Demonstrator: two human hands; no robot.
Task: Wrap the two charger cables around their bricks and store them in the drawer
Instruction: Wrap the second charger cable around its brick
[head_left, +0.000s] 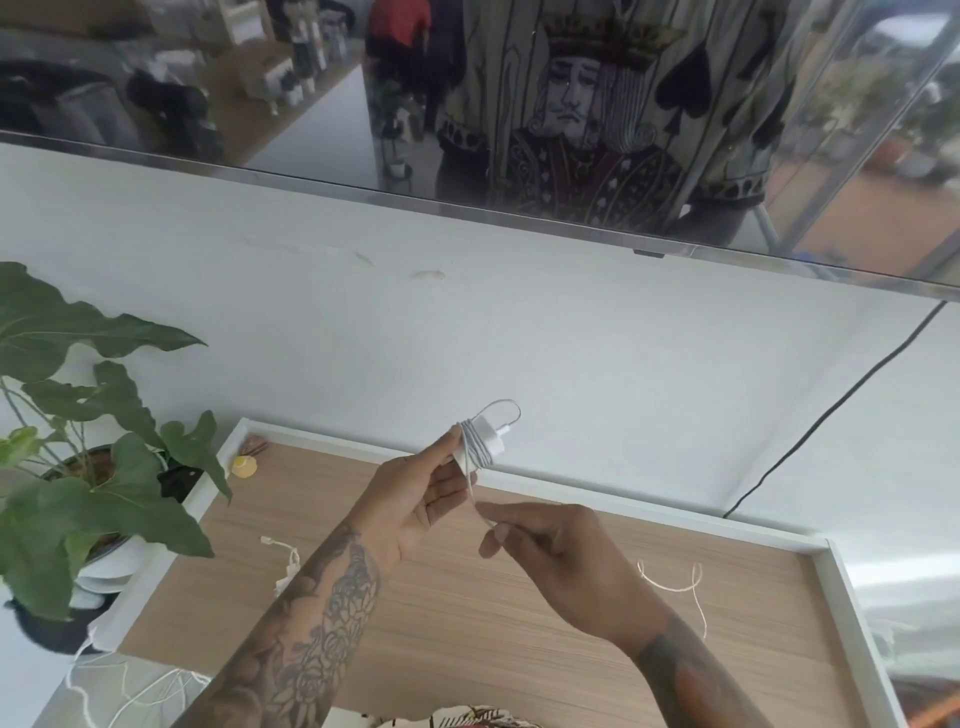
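Head view: the left hand (415, 499) pinches a white charger brick (480, 444) at its fingertips, cable (477, 451) coiled round it. Just below and right of it, the right hand (561, 551) grips the cable's loose end between thumb and forefinger, above the wooden drawer (467, 623).

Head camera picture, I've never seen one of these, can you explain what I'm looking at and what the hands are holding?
There is no machine here. One wide camera sits on a person's head and looks down at their two bare hands. The left hand holds up a white charger brick with cable already wound around it. The right hand pinches the loose cable just below the brick. Underneath is a wooden surface with a white rim; more loose cable lies on it at the right. A potted plant stands at the left, and a dark reflective screen hangs on the wall above.
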